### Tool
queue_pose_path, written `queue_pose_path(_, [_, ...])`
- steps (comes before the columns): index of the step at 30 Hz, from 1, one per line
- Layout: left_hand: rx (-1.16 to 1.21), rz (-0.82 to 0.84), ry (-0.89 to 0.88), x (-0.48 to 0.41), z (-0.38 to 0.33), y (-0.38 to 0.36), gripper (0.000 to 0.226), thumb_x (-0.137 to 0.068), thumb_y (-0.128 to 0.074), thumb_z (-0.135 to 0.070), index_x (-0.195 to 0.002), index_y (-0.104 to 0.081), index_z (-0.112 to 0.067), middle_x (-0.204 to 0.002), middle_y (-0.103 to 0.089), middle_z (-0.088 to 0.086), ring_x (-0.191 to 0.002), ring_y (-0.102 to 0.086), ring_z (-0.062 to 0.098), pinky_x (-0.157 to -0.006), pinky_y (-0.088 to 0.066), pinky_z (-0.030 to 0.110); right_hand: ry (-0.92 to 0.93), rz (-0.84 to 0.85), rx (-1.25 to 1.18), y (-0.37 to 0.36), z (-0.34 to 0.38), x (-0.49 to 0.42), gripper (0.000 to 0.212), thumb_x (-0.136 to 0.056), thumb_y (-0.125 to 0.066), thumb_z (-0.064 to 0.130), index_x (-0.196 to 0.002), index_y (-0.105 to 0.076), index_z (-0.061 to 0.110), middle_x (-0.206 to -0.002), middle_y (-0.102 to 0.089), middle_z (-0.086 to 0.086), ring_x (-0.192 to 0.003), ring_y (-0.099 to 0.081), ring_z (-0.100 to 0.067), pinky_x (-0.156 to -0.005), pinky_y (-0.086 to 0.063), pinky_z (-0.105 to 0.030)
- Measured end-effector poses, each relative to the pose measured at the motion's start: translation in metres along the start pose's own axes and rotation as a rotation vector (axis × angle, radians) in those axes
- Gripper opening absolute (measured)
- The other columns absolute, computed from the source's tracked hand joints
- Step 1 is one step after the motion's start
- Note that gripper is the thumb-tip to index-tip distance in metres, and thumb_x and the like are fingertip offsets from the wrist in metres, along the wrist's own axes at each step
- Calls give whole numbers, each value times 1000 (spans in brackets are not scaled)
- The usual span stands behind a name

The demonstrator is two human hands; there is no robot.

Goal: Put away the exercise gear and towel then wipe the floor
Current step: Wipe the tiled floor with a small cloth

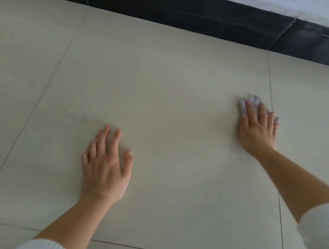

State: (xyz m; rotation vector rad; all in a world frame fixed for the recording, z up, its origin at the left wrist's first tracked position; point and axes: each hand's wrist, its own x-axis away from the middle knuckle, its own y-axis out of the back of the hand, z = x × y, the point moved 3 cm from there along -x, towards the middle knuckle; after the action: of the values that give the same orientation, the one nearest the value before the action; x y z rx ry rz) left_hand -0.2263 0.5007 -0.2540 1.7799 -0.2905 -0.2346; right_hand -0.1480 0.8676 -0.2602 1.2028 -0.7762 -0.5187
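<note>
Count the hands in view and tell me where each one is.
2. The left hand lies flat on the tiled floor, lower centre-left. The right hand is farther out on the right, pressing a crumpled grey cloth onto the floor beside a grout line.

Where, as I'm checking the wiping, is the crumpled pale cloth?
Head view, right side: the crumpled pale cloth lies under the right hand on the beige tiled floor.
</note>
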Motion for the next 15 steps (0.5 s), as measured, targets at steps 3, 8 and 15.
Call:
queue_pose_path(3, [-4,-3,0,0,1,-1,59,-84,-35,-44,-135,-43,-17,-147,-37,11,-129,-36,29,-95,-29,43,-170,28,-80,6,40,-24,53,-98,-8,53,-150,2,45,-162,13,2,-147,17,-30,-115,14,-47])
queue_pose_path(8, [-6,-9,-2,-1,0,-2,59,-84,-35,-44,-135,-44,-16,-147,-37,11,-129,-36,29,-94,-27,42,121,8,-17,-12,123,-18,54,-101,-16,48,-152,-2,42,-163,6,0,-148,12,-32,-117,11,-48])
queue_pose_path(15, [-3,22,22,-1,0,-1,60,-84,-34,-45,-136,-43,-17,-148,-37,10,-130,-37,30,-94,-31,43,848,138,124,-44,159,103,59,-96,-6,49,-152,-14,35,-162,-9,-2,-148,2,-33,-117,16,-42])
